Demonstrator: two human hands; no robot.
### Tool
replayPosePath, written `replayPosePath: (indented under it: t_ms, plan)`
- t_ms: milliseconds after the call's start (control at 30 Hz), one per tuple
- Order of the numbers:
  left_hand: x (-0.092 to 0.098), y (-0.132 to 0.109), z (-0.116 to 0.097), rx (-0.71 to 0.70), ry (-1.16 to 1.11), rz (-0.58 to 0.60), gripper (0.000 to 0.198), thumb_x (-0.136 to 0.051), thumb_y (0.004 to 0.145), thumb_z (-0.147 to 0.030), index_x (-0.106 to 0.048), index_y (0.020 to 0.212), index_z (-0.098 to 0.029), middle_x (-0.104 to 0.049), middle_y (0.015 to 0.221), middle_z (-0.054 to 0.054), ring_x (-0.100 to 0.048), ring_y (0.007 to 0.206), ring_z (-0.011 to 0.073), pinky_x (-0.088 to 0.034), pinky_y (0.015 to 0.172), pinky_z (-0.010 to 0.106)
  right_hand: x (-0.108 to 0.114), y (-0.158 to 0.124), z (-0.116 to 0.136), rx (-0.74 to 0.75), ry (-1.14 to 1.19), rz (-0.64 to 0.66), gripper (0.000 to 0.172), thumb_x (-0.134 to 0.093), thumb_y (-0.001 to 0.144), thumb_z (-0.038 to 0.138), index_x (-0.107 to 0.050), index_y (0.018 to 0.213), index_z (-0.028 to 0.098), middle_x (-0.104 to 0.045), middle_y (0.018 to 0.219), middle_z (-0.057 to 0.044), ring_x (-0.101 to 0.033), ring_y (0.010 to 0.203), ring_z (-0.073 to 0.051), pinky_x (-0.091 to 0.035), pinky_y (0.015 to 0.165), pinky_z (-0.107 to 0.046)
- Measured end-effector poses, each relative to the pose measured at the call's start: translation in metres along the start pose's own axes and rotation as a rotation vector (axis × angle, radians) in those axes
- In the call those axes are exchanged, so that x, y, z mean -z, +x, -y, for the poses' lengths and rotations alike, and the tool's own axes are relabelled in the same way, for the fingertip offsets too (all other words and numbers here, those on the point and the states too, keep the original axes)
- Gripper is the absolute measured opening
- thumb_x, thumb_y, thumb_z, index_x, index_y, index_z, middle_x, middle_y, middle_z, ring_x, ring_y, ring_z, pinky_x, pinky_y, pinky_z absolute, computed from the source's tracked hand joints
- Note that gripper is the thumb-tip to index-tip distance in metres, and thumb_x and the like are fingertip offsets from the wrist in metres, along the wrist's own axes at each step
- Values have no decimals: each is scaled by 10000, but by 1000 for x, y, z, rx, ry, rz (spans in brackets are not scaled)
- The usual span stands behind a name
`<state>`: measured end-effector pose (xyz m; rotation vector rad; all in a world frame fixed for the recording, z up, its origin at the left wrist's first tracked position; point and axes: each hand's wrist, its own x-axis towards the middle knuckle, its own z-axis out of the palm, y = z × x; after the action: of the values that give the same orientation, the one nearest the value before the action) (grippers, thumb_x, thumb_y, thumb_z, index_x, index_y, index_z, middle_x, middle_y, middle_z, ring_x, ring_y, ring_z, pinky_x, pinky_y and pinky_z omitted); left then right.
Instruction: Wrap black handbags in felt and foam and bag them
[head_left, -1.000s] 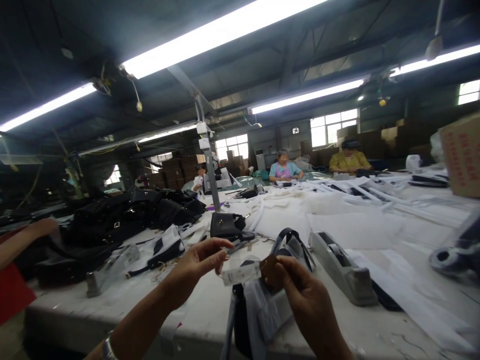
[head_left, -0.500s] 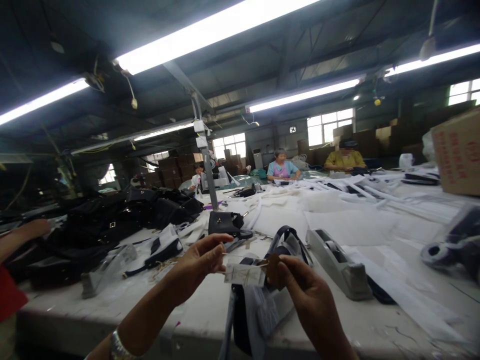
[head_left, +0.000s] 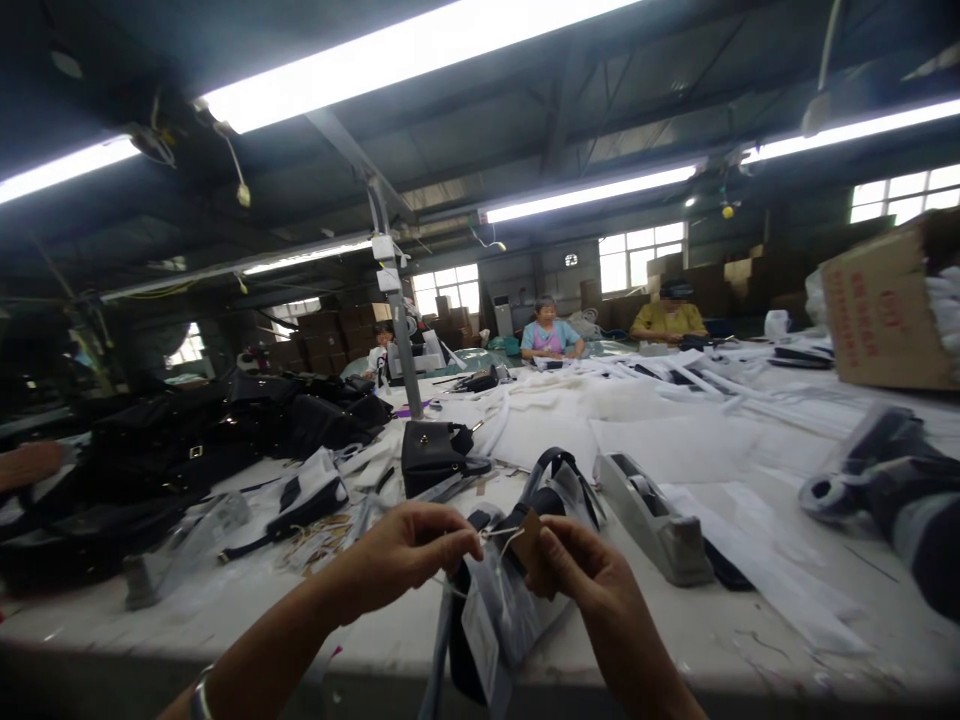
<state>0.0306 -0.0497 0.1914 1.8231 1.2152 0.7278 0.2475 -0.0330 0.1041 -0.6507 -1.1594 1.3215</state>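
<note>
Between hands [head_left: 491,560]: brown tag [head_left: 529,538], pinched.

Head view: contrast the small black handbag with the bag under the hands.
The small black handbag sits bare, farther back; the wrapped bag lies in clear plastic at the table edge. No hand touches the handbag; the left hand and right hand hold a tag string above the wrapped bag. Both are dark.
</note>
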Motion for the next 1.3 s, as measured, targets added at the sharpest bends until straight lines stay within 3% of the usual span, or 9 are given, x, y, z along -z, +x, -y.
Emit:
replayPosePath:
  t_ms: [67,200,267,367,500,733,867,1167,1300]
  plan:
    - [-1,1,-2,-35,-64,-42,374,-635,850,-544,-746,832,-187,-591,690,18,-470,591,115,-370,532,230,0,-2,-1,-24,30,15,398,-755,782,514,-713,950,155,-687,754,-39,-618,607,-139,-479,572,-237]
    - [-5,4,-3,-150,-99,-119,296,-640,872,-461,-731,787,-193,-635,975,66,-592,935,195,-476,844,281,-2,-3,-6,-62,99,62,395,-747,793,520,-716,916,146,-645,705,-19,-569,582,-110,-447,559,-219]
    - [-9,6,0,-183,-39,-178,251,-659,859,-442,-730,867,-202,-615,1098,74,-587,1043,223,-488,889,301,-3,-3,-10,-65,109,82,411,-752,783,531,-711,905,141,-641,693,-21,-559,566,-108,-438,544,-220]
    - [-17,7,2,-192,103,-299,298,-654,857,-453,-678,1049,-226,-635,1073,62,-616,968,211,-524,811,308,-4,-4,-14,-30,72,77,419,-736,798,534,-702,929,137,-666,726,-42,-583,580,-128,-451,550,-235]
    - [-30,1,-3,-201,239,-384,284,-631,866,-496,-649,951,-225,-652,875,17,-612,770,167,-494,657,262,-5,-10,-8,69,-75,45,361,-673,866,500,-695,963,153,-678,731,-45,-608,629,-149,-477,584,-239]
    - [-43,-3,-5,-214,298,-268,217,-670,850,-429,-704,801,-220,-643,809,13,-608,723,159,-451,627,251,-11,-21,18,259,-348,67,194,-630,916,396,-696,960,220,-717,793,-21,-678,717,-163,-523,654,-209]
    - [-35,-4,-7,-273,315,-273,252,-632,885,-424,-720,760,-224,-631,742,7,-578,703,149,-414,648,252,-5,-22,18,232,-399,28,203,-629,915,394,-690,1002,222,-729,864,-29,-702,749,-180,-548,674,-230]
    - [-30,-6,-6,-135,-408,-175,305,-630,893,-454,-648,764,-178,-608,867,28,-572,818,157,-474,781,269,3,-12,-2,-53,2,11,429,-754,774,540,-681,967,163,-682,814,-44,-602,637,-141,-509,552,-242]
    - [-29,-4,0,-148,-817,-120,232,-671,882,-371,-606,757,-186,-600,738,-11,-619,713,130,-524,755,274,3,-10,-13,-150,185,43,458,-798,723,546,-676,915,149,-637,741,-15,-529,554,-89,-442,487,-199]
